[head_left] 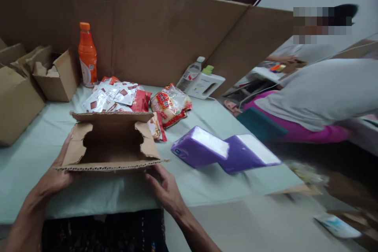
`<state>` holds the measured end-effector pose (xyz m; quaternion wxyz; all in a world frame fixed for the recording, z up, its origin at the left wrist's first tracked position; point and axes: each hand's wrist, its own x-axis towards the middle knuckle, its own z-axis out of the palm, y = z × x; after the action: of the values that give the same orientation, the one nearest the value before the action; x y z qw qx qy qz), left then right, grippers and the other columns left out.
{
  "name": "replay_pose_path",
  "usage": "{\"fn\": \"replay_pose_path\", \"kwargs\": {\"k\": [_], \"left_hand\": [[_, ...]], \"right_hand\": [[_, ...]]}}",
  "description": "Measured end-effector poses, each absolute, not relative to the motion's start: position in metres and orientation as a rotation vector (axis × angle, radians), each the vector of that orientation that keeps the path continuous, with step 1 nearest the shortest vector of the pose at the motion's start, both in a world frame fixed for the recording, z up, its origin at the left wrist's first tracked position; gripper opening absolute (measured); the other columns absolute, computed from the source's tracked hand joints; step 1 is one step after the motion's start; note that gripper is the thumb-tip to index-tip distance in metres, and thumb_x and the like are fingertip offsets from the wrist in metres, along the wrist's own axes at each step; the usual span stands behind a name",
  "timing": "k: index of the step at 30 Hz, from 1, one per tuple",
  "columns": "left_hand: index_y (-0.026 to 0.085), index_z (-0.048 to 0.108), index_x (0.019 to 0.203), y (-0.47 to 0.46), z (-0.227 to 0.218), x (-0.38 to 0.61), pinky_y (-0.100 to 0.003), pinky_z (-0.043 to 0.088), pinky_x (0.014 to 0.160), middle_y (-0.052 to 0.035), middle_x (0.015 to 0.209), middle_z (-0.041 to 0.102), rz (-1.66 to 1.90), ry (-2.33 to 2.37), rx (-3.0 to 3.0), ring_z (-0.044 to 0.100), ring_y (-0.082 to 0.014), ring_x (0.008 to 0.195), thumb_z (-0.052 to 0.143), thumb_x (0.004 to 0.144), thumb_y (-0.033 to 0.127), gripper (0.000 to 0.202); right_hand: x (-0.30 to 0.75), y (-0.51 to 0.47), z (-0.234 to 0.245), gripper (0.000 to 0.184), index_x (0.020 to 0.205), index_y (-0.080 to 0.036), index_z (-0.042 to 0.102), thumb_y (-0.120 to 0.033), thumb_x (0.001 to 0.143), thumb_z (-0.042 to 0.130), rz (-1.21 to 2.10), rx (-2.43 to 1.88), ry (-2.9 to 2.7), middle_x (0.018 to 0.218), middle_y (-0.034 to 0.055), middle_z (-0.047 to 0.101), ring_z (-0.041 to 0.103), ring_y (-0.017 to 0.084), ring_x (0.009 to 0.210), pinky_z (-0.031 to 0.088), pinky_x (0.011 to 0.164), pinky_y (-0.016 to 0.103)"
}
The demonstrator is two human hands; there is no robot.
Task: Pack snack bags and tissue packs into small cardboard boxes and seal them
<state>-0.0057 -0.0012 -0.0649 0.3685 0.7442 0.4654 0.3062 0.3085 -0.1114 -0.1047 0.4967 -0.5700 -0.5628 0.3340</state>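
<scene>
An open cardboard box (110,163) is in front of me on the light green cloth, with its flaps spread and its dark inside facing me. My left hand (60,171) grips its left side, fingers partly hidden behind the wall. At the near right corner, my right hand (163,185) holds the same box, its fingertips partly out of sight under the flap. Just behind the box lies a pile of white and red sachets (110,94). Two purple packs (203,147) with white tops lie to the right of my right hand.
Other open cardboard boxes (17,102) stand at the left. An orange bottle (88,61), a red-and-clear food bag (171,104), a clear bottle (191,74) and a white jug (205,85) line the back near a cardboard partition (165,35). A person (327,90) sits at the right.
</scene>
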Motion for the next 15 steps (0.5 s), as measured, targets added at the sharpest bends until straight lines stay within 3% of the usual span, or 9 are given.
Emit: {"fn": "replay_pose_path", "kwargs": {"k": [4, 8, 12, 15], "left_hand": [[0.027, 0.011, 0.169, 0.019, -0.056, 0.015, -0.057, 0.037, 0.125, -0.0085, 0.158, 0.053, 0.816, 1.103, 1.889, 0.043, -0.0435, 0.149, 0.074, 0.071, 0.038, 0.117], [0.027, 0.013, 0.169, 0.022, -0.061, 0.009, -0.064, 0.033, 0.126, -0.0098, 0.163, 0.046, 0.835, 1.120, 1.937, 0.031, -0.0483, 0.154, 0.076, 0.073, 0.040, 0.115], [0.040, 0.015, 0.167, 0.021, -0.077, -0.010, -0.073, 0.030, 0.124, 0.0010, 0.172, 0.032, 0.831, 1.153, 1.972, 0.029, -0.0530, 0.154, 0.081, 0.071, 0.056, 0.118], [0.049, 0.014, 0.165, 0.024, -0.088, -0.018, -0.075, 0.031, 0.124, 0.0098, 0.168, 0.037, 0.808, 1.125, 1.958, 0.023, -0.0529, 0.155, 0.080, 0.072, 0.061, 0.115]], "right_hand": [[0.312, -0.098, -0.111, 0.045, 0.127, -0.018, 0.070, -0.045, 0.092, 0.061, 0.793, -1.364, -1.303, 0.122, 0.0125, 0.075, 0.070, 0.030, 0.116, 0.057, 0.101, 0.043], [0.313, -0.097, -0.111, 0.048, 0.134, -0.018, 0.067, -0.040, 0.092, 0.061, 0.793, -1.340, -1.331, 0.132, 0.0138, 0.072, 0.068, 0.030, 0.124, 0.057, 0.102, 0.044], [0.327, -0.120, -0.098, 0.038, 0.129, -0.021, 0.071, -0.033, 0.095, 0.061, 0.554, -1.451, -1.385, 0.136, 0.0136, 0.071, 0.067, 0.029, 0.127, 0.056, 0.106, 0.046], [0.352, -0.141, -0.081, 0.030, 0.124, -0.024, 0.072, -0.027, 0.097, 0.061, 0.238, -1.541, -1.354, 0.135, 0.0120, 0.072, 0.066, 0.027, 0.128, 0.055, 0.108, 0.048]]}}
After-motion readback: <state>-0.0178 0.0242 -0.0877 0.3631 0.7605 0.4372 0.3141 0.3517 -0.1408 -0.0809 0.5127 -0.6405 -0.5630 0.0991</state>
